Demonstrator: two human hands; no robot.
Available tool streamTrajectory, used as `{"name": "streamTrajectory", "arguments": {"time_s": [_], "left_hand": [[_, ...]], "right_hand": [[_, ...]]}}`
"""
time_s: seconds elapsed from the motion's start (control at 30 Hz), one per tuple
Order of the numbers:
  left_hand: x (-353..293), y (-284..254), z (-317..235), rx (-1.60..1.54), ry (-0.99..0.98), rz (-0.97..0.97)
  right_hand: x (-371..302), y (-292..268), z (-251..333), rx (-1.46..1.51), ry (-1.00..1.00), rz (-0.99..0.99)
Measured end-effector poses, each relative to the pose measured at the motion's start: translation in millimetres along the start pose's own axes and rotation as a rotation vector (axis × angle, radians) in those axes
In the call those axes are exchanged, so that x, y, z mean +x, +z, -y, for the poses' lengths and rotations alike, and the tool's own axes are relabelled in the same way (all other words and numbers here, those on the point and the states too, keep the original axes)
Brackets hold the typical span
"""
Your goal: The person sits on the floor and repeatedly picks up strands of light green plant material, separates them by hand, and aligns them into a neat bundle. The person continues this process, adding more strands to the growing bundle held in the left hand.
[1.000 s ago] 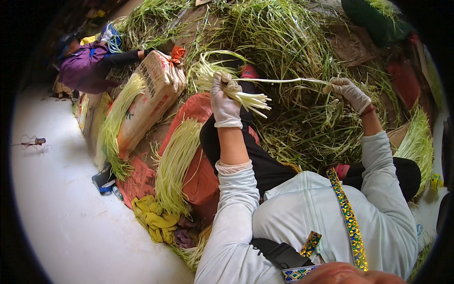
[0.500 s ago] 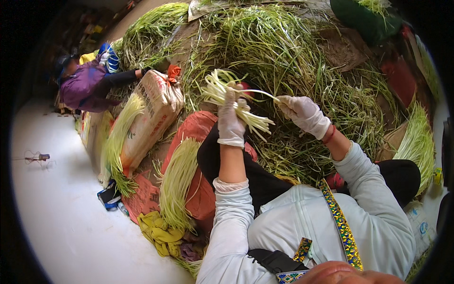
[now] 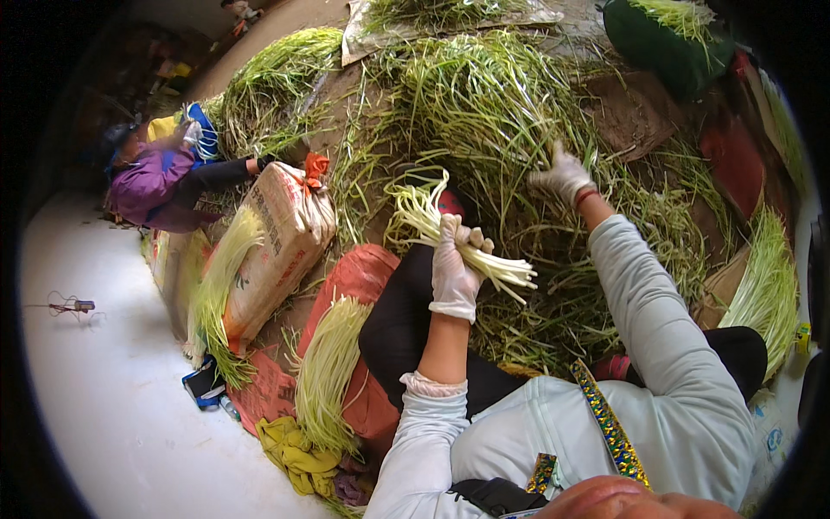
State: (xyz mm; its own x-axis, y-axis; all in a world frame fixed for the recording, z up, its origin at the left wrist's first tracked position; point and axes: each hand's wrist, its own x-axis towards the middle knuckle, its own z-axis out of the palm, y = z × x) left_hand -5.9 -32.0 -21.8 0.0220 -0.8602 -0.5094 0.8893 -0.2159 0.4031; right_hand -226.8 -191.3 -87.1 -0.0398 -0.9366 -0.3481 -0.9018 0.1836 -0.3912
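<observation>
Left hand point(image 3: 458, 272) curled round a bunch point(image 3: 508, 271), pale ends jutting to its right; right hand point(image 3: 564, 179), farther ahead, at the heap point(image 3: 471, 99), grip unclear; red sack point(image 3: 361, 270) left of left hand.

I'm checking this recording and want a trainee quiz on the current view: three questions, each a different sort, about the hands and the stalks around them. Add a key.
1. Multiple choice. What is the left hand holding?
A) A mustard cloth
B) A bundle of pale stalks
C) A pair of scissors

2. True or false. The right hand is apart from the left hand, stretched out at the heap of green stalks.

3. Fill in the colour. Beside the person's left leg, a laid-out sheaf rests on a ____ sack.

Key
1. B
2. True; whether its fingertips grip anything cannot be told.
3. red
</observation>
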Motion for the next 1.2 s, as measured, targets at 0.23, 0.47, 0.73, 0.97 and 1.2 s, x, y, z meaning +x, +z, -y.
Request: {"name": "streamTrajectory", "arguments": {"time_s": [0.23,0.47,0.73,0.97,1.2], "left_hand": [[-5,0,-12,-0.004,0.068,0.076],[-15,5,-18,-0.075,0.028,0.237],[-32,-1,-46,-0.062,0.073,0.198],[-17,-1,-13,-0.075,-0.153,0.223],[-13,-6,-11,0.018,-0.119,0.17]], "right_hand": [[5,-63,-5,0.565,-0.43,-0.144],[-45,-28,-23,-0.659,-0.627,-0.587],[-142,39,-68,-0.828,-0.571,1.076],[10,-26,-48,0.274,-0.509,-0.208],[32,-11,-40,-0.188,-0.121,-0.007]]}}
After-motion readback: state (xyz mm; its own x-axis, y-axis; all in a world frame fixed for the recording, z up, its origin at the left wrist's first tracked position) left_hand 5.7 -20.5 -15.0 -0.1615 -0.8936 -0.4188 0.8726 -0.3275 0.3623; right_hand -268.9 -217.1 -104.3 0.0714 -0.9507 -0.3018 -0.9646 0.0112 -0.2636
